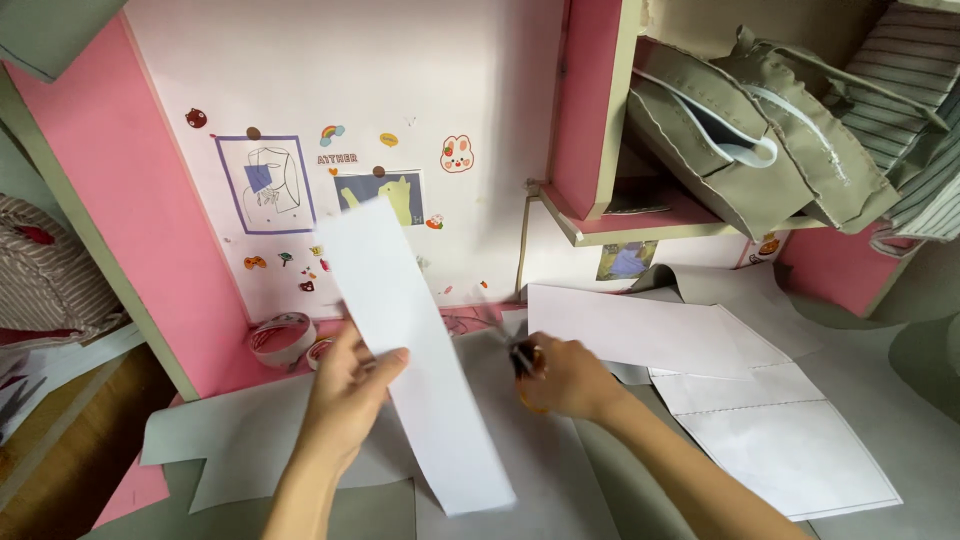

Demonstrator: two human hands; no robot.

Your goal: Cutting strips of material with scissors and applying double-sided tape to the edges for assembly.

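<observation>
Head view: left hand [345,385] has its fingers pinched on the edge of a long white paper strip [410,350], held up tilted over the counter [880,380]. It looks light and floppy, so I'd grip it near the middle. Right hand [565,378] is closed around scissors [520,355], I think, just beside the strip.
</observation>
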